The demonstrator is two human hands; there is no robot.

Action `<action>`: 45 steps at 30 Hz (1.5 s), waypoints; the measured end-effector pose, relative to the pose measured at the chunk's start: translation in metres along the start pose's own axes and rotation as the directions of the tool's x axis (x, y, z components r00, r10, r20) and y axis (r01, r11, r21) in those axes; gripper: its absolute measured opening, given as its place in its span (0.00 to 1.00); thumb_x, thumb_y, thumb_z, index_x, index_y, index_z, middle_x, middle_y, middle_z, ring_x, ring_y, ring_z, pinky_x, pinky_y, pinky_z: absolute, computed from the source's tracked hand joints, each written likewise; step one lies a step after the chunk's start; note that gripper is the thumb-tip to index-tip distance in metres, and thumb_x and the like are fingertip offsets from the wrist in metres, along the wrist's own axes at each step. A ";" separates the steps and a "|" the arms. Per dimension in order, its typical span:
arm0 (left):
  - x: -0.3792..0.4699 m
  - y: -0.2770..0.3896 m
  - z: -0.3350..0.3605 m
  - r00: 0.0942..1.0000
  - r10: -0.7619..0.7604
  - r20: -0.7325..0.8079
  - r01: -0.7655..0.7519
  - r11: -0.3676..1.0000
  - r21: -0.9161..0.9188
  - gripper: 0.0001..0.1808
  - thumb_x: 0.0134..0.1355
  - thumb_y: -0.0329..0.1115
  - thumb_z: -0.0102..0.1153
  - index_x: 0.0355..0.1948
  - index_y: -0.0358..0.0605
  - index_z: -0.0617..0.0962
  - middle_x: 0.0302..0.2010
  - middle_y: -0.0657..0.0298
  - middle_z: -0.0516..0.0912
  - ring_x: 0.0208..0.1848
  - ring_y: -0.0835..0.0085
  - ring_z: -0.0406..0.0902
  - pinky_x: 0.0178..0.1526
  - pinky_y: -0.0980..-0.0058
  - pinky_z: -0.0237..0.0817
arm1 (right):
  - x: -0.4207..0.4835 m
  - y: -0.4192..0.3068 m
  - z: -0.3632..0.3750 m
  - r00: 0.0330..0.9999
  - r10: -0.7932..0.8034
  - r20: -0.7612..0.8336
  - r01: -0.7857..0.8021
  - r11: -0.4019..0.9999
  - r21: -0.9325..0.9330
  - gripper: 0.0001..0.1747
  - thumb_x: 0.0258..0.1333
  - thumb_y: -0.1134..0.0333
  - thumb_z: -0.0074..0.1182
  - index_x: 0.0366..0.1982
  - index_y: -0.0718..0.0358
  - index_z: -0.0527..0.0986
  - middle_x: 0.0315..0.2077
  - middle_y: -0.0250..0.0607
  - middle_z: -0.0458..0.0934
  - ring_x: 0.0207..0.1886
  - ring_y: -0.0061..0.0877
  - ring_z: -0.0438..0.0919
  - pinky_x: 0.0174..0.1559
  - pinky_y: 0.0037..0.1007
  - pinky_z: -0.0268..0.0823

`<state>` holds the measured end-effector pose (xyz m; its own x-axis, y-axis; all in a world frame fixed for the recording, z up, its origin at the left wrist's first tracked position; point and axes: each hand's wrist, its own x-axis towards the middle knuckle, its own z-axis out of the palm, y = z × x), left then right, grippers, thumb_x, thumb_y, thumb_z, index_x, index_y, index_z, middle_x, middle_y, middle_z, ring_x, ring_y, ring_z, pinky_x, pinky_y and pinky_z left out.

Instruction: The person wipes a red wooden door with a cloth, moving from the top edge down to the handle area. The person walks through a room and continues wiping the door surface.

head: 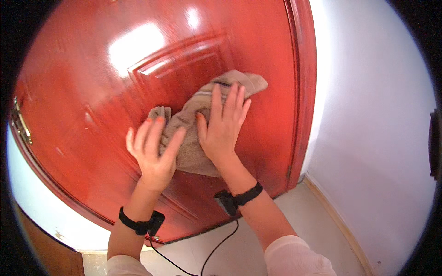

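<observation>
A grey-brown cloth (195, 151) with stripes lies bunched against a glossy red panelled door (262, 138). My right hand (224, 120) presses flat on the cloth's middle, fingers spread and pointing up the door. At the cloth's left edge is my left hand (152, 151), its fingers apart and its thumb over the fabric; whether its fingertips touch the door cannot be told. Part of the cloth sticks out above the left fingertips, and another end reaches up and right past the right hand. Each wrist wears a black strap with a small dark device.
A metal door handle (21, 120) is at the far left. The red door frame (305, 86) meets a white wall (373, 103) on the right, with a skirting strip (331, 214) below. Black cables from the wrist devices hang over the pale floor (221, 252).
</observation>
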<state>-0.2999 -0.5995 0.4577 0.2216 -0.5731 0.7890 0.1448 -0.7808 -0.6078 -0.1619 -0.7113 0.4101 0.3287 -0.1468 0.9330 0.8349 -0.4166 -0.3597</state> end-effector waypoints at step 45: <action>-0.094 0.129 0.082 0.929 0.104 0.354 -0.028 0.977 -0.214 0.22 0.68 0.39 0.47 0.63 0.67 0.75 0.72 0.62 0.65 0.74 0.59 0.59 0.72 0.42 0.42 | -0.157 0.085 0.004 0.816 0.574 -0.069 -0.568 0.818 0.090 0.41 0.60 0.67 0.53 0.71 0.68 0.52 0.71 0.69 0.45 0.75 0.59 0.43 0.75 0.53 0.34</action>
<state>-0.2225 -0.6263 0.2979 0.5627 -0.5260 0.6378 -0.0709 -0.7994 -0.5967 -0.1408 -0.7201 0.2327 0.7173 -0.4207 0.5555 0.5360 -0.1763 -0.8256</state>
